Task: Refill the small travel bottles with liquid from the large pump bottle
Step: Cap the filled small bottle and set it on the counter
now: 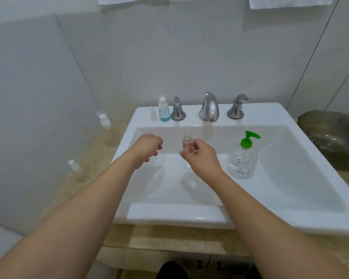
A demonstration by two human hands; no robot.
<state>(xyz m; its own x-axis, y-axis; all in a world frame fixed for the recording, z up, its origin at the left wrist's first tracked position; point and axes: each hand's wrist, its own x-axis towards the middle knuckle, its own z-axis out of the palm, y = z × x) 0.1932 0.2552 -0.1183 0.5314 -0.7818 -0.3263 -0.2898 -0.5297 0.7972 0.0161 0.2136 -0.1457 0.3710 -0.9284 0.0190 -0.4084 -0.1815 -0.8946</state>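
The sink basin [290,178] is open on its left and front. The pump bottle [243,158] stands in its right half, just beside the right hand [201,156], blocking a sideways pass there. The back ledge is crowded: 2 small bottles [161,111], 2 tap handles [177,109] and the spout [209,107]. The left counter [93,158] holds 2 small white bottles [104,118], well apart, with room between. A dark bowl [330,137] fills the right counter.

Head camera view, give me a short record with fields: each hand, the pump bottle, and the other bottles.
right hand: pinches small clear bottle, upright over sink
left hand: fingers curled, contents not discernible
pump bottle: green pump, standing in basin, untouched
blue-liquid bottle: sink ledge, beside left tap handle
small white bottle: left of it
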